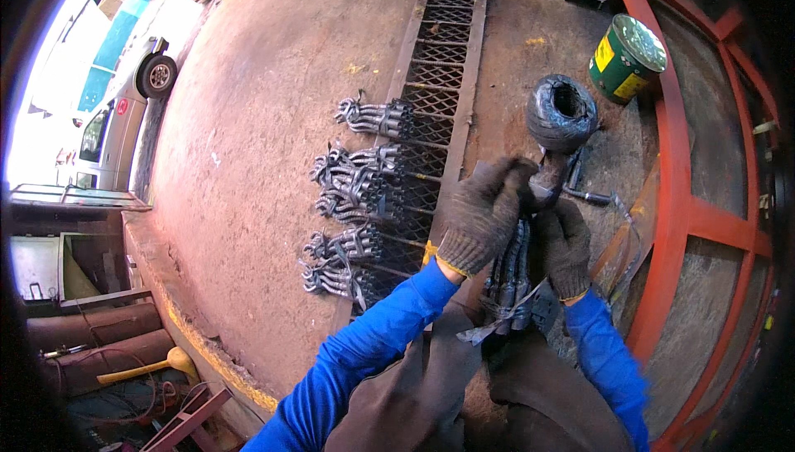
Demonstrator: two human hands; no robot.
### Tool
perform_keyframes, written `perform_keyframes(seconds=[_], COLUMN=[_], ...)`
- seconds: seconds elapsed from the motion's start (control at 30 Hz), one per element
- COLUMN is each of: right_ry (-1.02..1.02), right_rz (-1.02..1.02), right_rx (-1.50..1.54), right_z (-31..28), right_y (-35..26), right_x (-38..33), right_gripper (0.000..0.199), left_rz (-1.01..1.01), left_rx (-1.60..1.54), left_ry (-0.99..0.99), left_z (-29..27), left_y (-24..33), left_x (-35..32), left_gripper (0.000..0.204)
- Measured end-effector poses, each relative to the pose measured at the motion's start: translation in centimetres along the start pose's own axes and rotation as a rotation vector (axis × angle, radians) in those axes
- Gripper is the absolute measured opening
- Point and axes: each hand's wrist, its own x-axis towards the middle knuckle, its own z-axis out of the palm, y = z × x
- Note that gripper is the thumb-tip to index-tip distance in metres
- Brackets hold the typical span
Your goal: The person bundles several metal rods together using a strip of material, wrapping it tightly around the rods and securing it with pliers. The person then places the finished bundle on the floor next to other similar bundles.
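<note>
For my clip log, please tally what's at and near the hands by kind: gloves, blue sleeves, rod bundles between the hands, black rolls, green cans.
Gloves: 2, left glove and right glove
Blue sleeves: 2, left sleeve and right sleeve
Rod bundle: 1
Black roll: 1
Green can: 1
Total: 7

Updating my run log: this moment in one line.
left hand, right hand: at rod bundle | black roll: ahead | tied bundles: at grating edge
</note>
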Motion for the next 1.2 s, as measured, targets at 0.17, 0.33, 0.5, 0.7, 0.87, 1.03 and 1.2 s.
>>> perform_keyframes(seconds=[0.17,0.33,0.5,0.7,0.87,1.03,1.2], right_ry=[0.028,-0.006,-0.078,0.083,0.124,0.141,0.072], right_rz=[0.015,-0.034,0.072,-0.253,-0.043,-0.207,-0.283], right_rx=[0.283,0.115,0.045,0.036,0.242,-0.039,-0.114], right_z=[1.0,0.8,0.2,1.2,1.9,1.9,1.8], right_y=[1.1,-2.2,-4.5,-2.3,-1.9,-1.7,-2.6], right_x=[-0.1,0.4,0.6,0.8,0.1,-0.9,-1.0], right_gripper=[0.020,0.022,0.021,0.035,0.022,0.015,0.012], left_rz=[0.047,0.204,0.298,0.128,0.248,-0.102,-0.058], left_rx=[0.286,0.341,0.462,0.275,0.292,0.108,0.093], left_ry=[-0.100,-0.356,-0.467,-0.361,-0.297,-0.202,-0.021], left_z=[0.3,-0.7,-1.0,-1.0,-0.7,0.3,0.9], left_y=[0.5,0.9,1.3,0.5,-0.7,1.2,1.3], left_x=[0.0,0.2,0.6,0.2,-0.1,0.1,0.6], left_gripper=[0.032,0.052,0.055,0.030,0.034,0.041,0.043])
